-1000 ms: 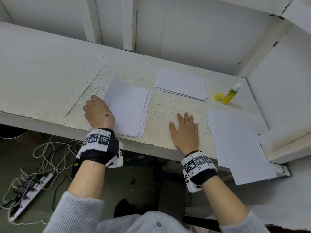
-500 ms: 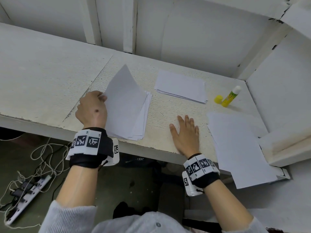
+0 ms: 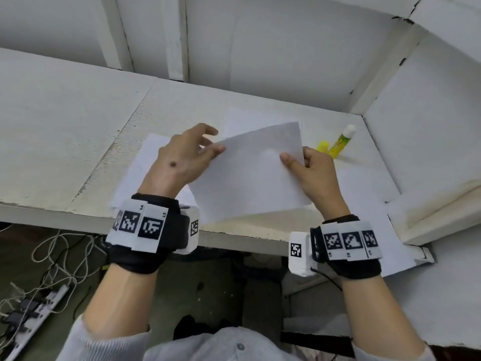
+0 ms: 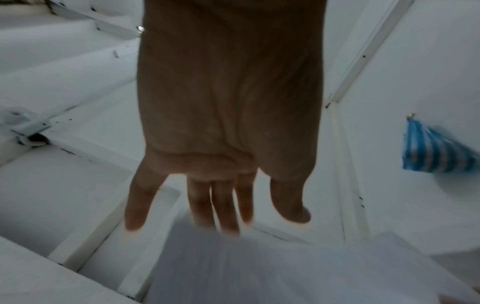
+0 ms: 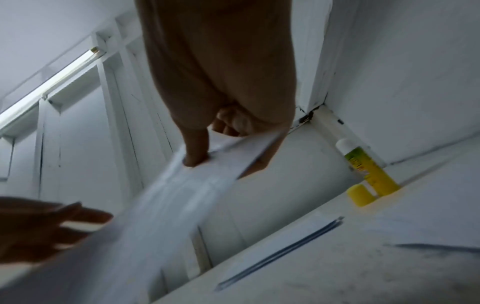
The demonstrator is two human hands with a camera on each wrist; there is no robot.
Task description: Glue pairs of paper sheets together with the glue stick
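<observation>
One white sheet (image 3: 255, 175) hangs in the air over the table's front edge, between both hands. My right hand (image 3: 296, 160) pinches its right edge, thumb on top, as the right wrist view also shows around the thumb (image 5: 194, 152). My left hand (image 3: 208, 144) has straight, spread fingers that touch the sheet's left corner; in the left wrist view the fingertips (image 4: 226, 222) lie over the blurred sheet (image 4: 259, 267). The uncapped glue stick (image 3: 339, 142) lies at the back right beside its yellow cap (image 3: 322, 146). A paper stack (image 3: 145, 162) lies under my left hand.
Another paper stack (image 3: 242, 121) lies behind the held sheet, mostly hidden. Loose sheets (image 3: 364, 199) at the right overhang the table's front edge. A raised white ledge (image 3: 429, 212) and walls close off the right and back. Cables and a power strip (image 3: 33, 308) lie on the floor.
My left hand lifted the top sheet off the left stack and carried it right. My right hand left the table and took hold of the sheet's right edge.
</observation>
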